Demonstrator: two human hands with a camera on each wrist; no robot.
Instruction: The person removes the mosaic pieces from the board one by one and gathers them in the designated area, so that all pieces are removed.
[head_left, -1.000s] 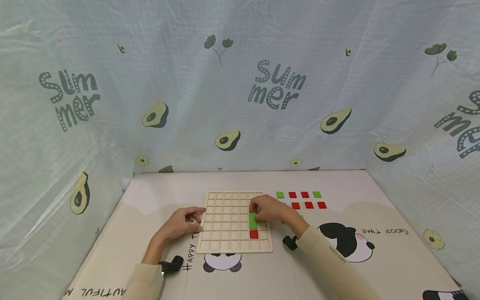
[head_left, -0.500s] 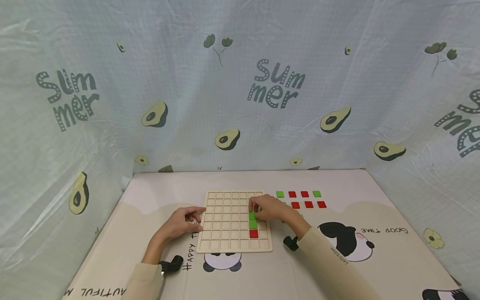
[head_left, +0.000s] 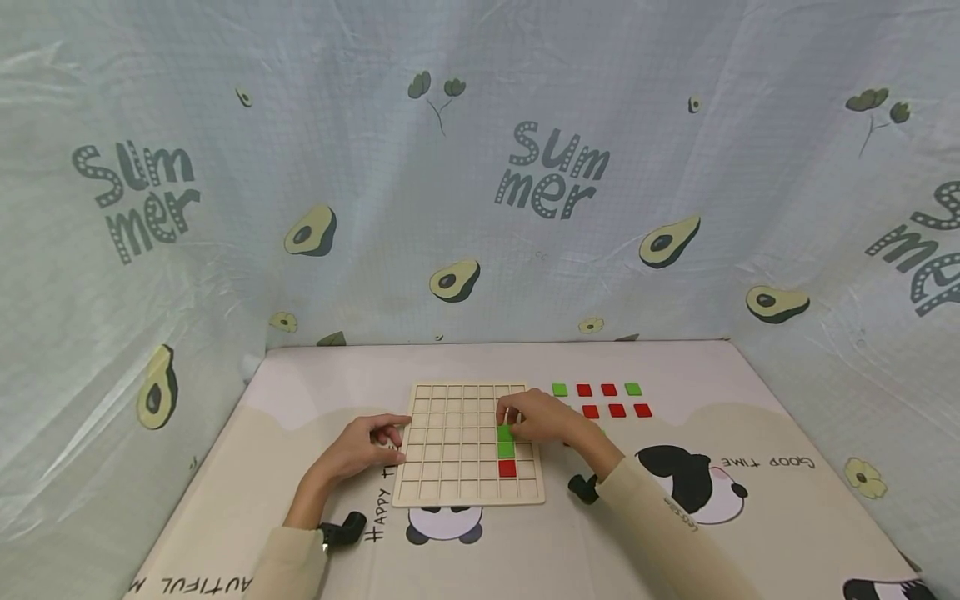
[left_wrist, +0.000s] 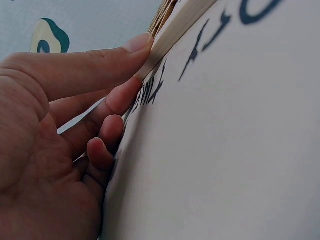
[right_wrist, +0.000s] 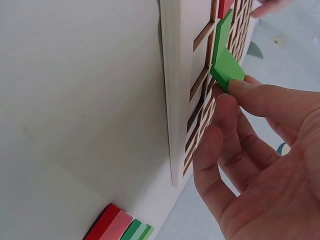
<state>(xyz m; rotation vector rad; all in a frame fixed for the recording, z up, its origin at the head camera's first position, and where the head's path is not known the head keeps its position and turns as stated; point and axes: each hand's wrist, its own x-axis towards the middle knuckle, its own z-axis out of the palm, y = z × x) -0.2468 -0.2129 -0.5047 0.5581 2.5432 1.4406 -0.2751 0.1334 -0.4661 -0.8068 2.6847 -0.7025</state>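
A wooden grid board (head_left: 450, 454) lies on the table with a red tile (head_left: 507, 468) and a green tile (head_left: 506, 450) in neighbouring squares of one column near its right side. My right hand (head_left: 540, 417) pinches another green tile (right_wrist: 231, 67) between thumb and fingers. That tile is tilted, one edge meeting the seated green tile (right_wrist: 221, 37) in the right wrist view. My left hand (head_left: 360, 446) rests at the board's left edge, index finger and thumb touching it at two separate spots. In the left wrist view the thumb (left_wrist: 135, 45) presses against the wooden rim (left_wrist: 175, 37).
Right of the board, loose red tiles (head_left: 617, 410) and green tiles (head_left: 559, 389) lie in rows, some hidden behind the right hand and forearm. A printed cloth (head_left: 750, 433) covers the table. Patterned sheeting (head_left: 480, 208) hangs at the back and both sides.
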